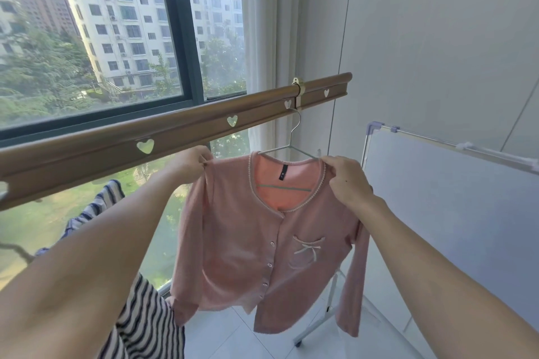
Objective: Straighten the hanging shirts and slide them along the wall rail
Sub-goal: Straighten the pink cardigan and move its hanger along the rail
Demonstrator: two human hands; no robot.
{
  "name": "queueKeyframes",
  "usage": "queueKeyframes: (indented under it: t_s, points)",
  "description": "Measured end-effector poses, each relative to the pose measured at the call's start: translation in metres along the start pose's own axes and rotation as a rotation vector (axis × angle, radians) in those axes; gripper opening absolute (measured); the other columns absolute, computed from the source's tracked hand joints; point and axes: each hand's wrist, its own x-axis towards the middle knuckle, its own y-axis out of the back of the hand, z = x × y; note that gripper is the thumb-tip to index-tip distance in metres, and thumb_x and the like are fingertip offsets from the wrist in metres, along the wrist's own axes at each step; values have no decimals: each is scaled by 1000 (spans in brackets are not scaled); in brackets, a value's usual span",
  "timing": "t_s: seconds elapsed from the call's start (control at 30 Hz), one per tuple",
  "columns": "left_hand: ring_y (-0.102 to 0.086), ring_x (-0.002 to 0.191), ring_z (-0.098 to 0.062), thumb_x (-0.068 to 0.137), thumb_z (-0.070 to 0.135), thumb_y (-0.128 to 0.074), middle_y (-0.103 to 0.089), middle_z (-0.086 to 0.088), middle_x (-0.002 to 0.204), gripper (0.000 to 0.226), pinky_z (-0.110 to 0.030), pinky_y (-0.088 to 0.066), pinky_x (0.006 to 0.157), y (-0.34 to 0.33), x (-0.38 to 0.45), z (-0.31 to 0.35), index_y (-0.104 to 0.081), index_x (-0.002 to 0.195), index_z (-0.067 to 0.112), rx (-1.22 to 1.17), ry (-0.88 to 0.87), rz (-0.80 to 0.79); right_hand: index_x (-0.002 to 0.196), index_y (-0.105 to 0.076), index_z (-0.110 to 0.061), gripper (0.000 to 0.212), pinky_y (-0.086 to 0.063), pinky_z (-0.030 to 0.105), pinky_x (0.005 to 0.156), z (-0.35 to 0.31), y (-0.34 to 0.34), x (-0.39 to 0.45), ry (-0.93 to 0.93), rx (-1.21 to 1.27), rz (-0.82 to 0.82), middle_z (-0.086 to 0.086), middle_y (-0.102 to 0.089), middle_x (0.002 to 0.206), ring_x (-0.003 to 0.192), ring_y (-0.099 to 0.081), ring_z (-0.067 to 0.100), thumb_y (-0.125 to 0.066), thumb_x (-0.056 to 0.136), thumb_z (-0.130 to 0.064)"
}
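You have the pink cardigan [262, 242] by both shoulders: your left hand [191, 162] is pinched shut on the left shoulder seam, just under the brown rail [180, 132], and your right hand [345, 181] is closed on the right shoulder beside the neckline. The cardigan hangs on a thin wire hanger [291, 146], whose hook goes up to a pale clip [298, 90] on the rail toward its far right end. A striped shirt [145, 320] hangs lower on the near left, partly behind your left arm. This looks like the straightening step, so draw the two shoulders apart evenly until each seam sits over its hanger arm; the garment seems to sag lower on the left, so lift that side a little. Keep the pull gentle and sideways, since the knit will likely stretch and a downward tug could unseat the hook. Once the neckline sits level and centred on the hanger, move the cardigan by guiding the hook or clip along the rail, not by dragging the fabric.
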Motion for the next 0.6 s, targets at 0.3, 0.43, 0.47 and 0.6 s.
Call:
queueKeyframes:
  t_s: [0.3,0.43,0.47,0.6]
  points:
    - [-66,90,-6,84,17,-66,-73,10,95,20,-22,-50,75,1,-9,14,-72,100,26,-134,-146,-201,121,-67,-25,69,-48,46,85,-8,14,3,29,-74,29,6,-65,93,98,-60,35,-46,66,11]
    - [-68,79,0,82,12,-73,-76,6,87,15,-24,-53,85,-6,-4,22,-78,93,22,-13,-269,-89,122,-66,-27,73,-47,42,79,-7,18,-1,49,-76,-14,-10,-45,77,94,-58,33,-44,65,12]
    - [-68,78,-1,81,13,-75,-76,5,85,14,-24,-54,86,-8,-4,22,-78,92,21,8,-280,-75,122,-66,-26,73,-46,39,76,-5,18,-1,59,-75,-22,-13,-41,74,93,-57,32,-43,65,14]
    - [-64,79,-12,85,28,-74,-72,2,86,14,-26,-49,74,-12,-10,38,-75,97,21,-1,-368,-7,122,-68,-19,57,-39,26,81,5,17,-5,72,21,-36,5,-57,93,101,-58,31,-46,82,15]
